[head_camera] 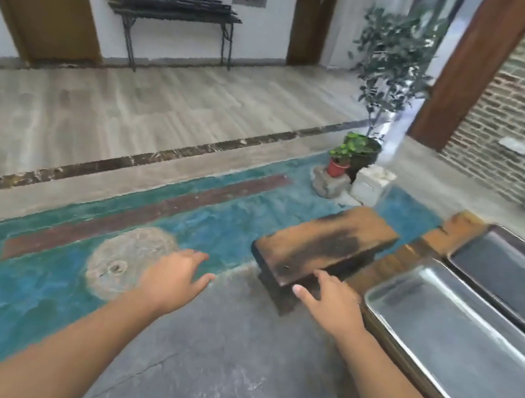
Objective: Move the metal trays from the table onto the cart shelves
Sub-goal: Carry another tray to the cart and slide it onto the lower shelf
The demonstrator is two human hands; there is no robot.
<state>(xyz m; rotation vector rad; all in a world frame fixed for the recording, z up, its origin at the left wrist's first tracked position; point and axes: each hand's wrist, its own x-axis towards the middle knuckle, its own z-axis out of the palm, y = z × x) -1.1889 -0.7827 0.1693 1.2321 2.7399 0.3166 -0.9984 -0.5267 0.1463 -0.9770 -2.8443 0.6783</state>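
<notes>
Currently, two metal trays, the near tray (467,351) and the far tray (517,273), lie side by side on the bench (418,251). No cart is in view. The left hand (173,277) and right hand (330,302) are both spread and empty; by this evidence both transfers remain.

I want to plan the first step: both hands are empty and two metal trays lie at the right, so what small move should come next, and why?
Probably turn right and bring both hands to the nearer metal tray. The left hand and right hand are open, empty and held over the floor, beside the tray and not touching it. The farther tray lies behind it. No cart is in view.
</notes>
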